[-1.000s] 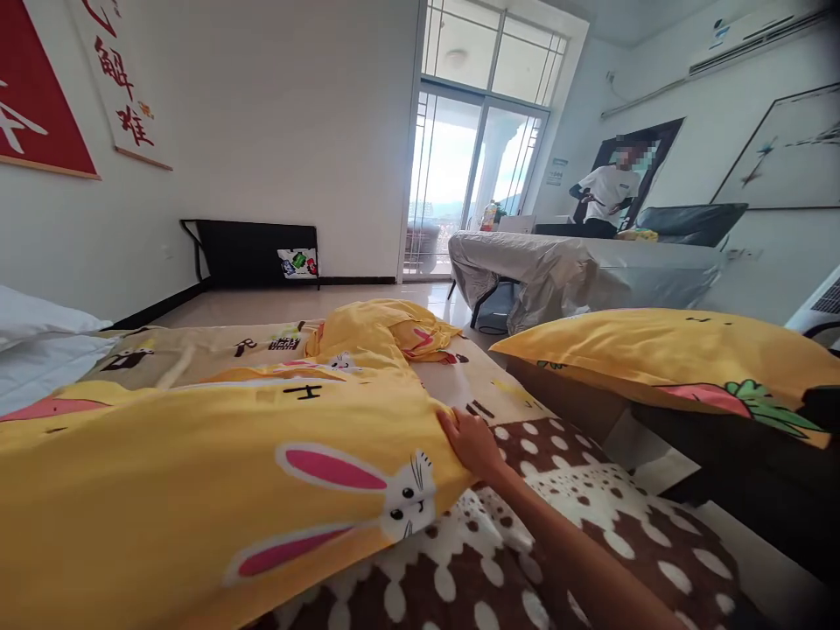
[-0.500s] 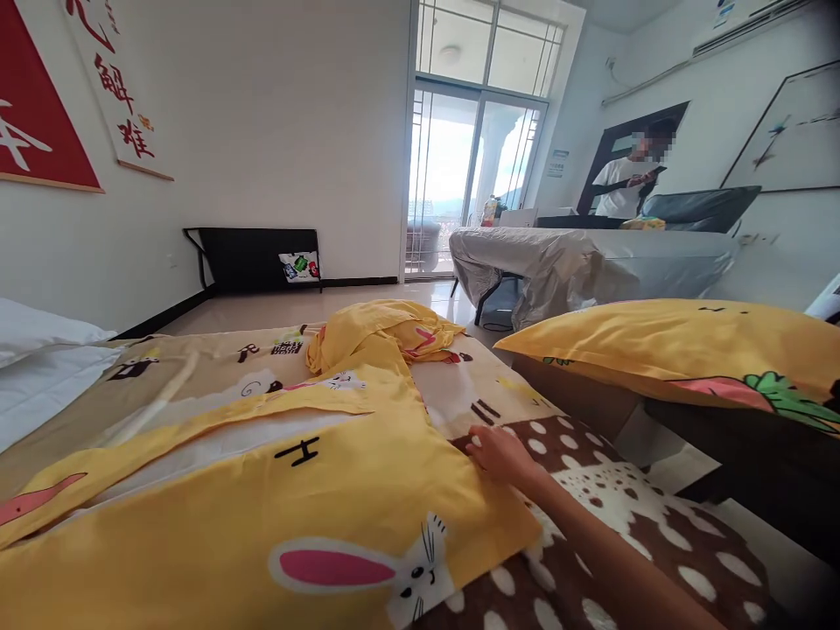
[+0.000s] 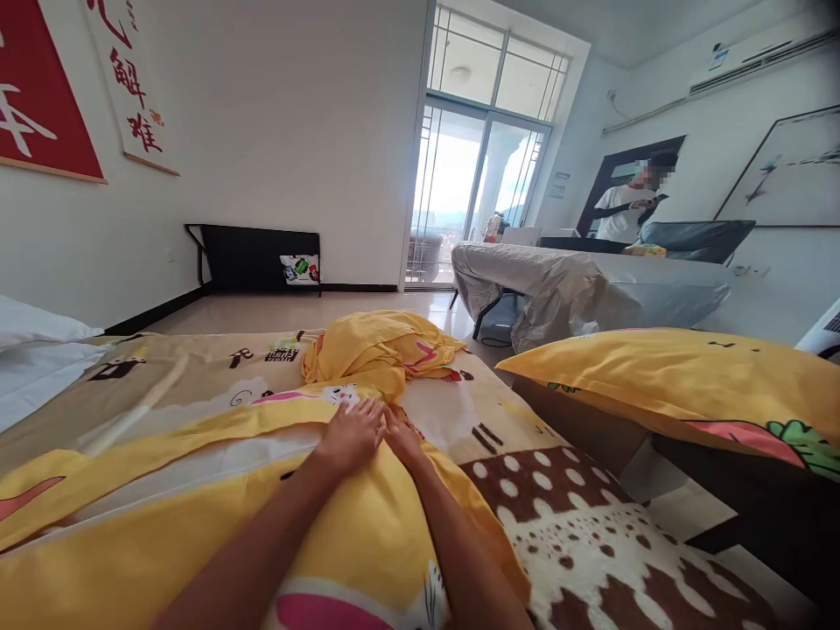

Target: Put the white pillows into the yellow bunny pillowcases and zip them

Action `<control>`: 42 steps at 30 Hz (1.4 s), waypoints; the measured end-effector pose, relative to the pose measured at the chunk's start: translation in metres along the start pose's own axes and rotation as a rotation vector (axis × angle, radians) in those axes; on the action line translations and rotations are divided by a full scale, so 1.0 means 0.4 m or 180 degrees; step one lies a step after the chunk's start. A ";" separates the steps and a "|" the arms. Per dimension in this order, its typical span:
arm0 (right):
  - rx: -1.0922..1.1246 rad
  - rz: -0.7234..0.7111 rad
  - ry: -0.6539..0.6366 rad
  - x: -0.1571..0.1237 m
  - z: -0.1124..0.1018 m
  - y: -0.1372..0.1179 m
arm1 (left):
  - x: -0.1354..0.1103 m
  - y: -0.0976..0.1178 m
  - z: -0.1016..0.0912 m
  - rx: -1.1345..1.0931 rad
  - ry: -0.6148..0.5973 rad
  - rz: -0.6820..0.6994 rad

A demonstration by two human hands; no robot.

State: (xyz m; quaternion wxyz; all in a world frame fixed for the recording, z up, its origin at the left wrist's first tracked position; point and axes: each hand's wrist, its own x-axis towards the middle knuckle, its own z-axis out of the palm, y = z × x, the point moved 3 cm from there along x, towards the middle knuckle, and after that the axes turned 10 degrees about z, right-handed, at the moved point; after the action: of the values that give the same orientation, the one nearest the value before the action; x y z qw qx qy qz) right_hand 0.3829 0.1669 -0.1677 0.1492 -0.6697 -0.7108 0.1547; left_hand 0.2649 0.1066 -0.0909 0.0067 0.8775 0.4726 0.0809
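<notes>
A yellow duvet cover (image 3: 367, 534) with a pink-eared rabbit print lies across the bed, over a brown sheet with white dots (image 3: 591, 534). My left hand (image 3: 353, 435) rests flat on the yellow cover, fingers stretched out and apart. Beside it, touching it, my right hand (image 3: 403, 437) lies flat on the same cloth with its fingers extended. Both hands sit near the cover's folded edge, where white lining (image 3: 197, 459) shows. A bunched-up heap of yellow cloth (image 3: 381, 346) lies just beyond the hands.
A yellow pillow with a carrot print (image 3: 682, 385) lies at the right. White pillows (image 3: 32, 350) sit at the left edge. Beyond the bed stands a table under a grey cover (image 3: 591, 284), with another person in a white shirt (image 3: 623, 210) behind it.
My right hand let go of the cover's right edge and moved left to its middle. My left hand came into view and settled flat beside it. The cover now lies lower on the bed.
</notes>
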 end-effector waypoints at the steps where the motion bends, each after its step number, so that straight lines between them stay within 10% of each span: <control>1: -0.0002 -0.0004 -0.0095 0.007 0.031 0.022 | 0.005 -0.013 0.056 -0.0082 -0.0117 -0.0001; 4: 0.0027 -0.0036 -0.0222 0.026 0.064 0.089 | -0.019 -0.065 0.159 -0.0234 -0.0266 -0.0058; 9: 0.0055 0.0116 -0.0067 -0.002 0.056 0.151 | -0.033 -0.087 0.161 -0.0264 -0.0345 -0.0033; 16: 0.0029 0.0256 0.0230 -0.264 0.065 0.208 | -0.025 -0.084 0.149 -0.0419 -0.0426 -0.0065; 26: -0.0985 0.0014 0.0673 -0.558 0.015 0.467 | -0.042 -0.086 0.130 -0.0720 0.0177 0.0131; 32: -0.0298 0.0208 0.1451 -0.481 -0.069 0.276 | -0.050 -0.081 0.114 -0.0832 0.0389 0.0206; 36: 0.0126 -0.0005 0.0509 -0.371 0.022 0.114 | -0.054 -0.083 0.115 -0.0822 0.0452 0.0182; 42: -0.0242 0.0230 -0.0118 -0.387 0.062 0.231 | -0.061 -0.089 0.113 -0.0701 0.0480 -0.0037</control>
State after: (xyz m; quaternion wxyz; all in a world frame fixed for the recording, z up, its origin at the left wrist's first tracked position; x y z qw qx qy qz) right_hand 0.4653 0.0171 -0.2298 0.1047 -0.6972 -0.6941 0.1452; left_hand 0.2290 0.1088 -0.1421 0.0679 0.8602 0.4650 0.1980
